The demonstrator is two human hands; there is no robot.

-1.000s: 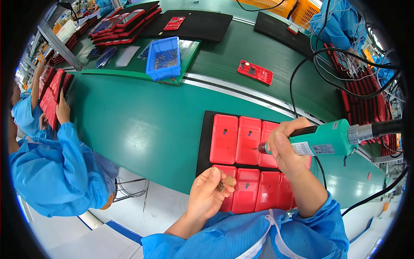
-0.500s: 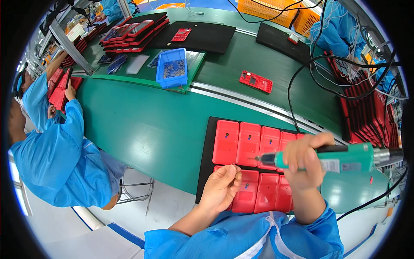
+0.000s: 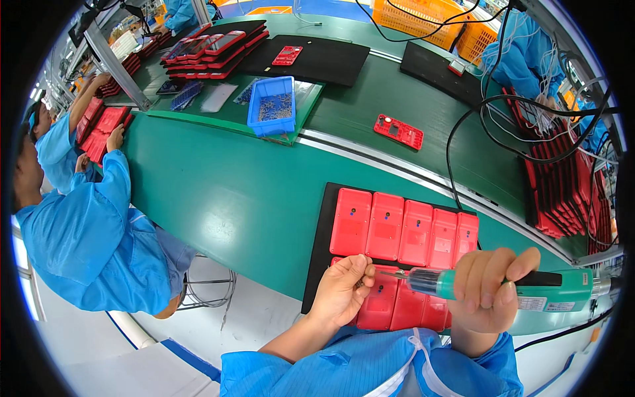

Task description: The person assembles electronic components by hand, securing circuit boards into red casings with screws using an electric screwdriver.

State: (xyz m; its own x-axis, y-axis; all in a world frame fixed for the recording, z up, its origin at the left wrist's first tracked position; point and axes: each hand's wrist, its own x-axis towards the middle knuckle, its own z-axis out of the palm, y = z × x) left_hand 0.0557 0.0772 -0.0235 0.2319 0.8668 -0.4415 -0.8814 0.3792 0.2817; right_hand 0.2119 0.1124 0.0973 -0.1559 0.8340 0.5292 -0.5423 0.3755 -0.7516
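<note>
Glossy green bench stretches left beyond the straight edge of your flat black board, leaving room. Smooth, round-cornered red plastic casings lie in rows on it. Your right hand wraps the cylindrical green driver; your left hand, pinched together, holds tiny pieces beside its bit.

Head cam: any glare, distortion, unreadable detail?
Head view: pale glare patch on the green table, left of the red cases; same view: black fisheye border cuts off all four corners; same view: small bits in the left hand too tiny to identify.
</note>
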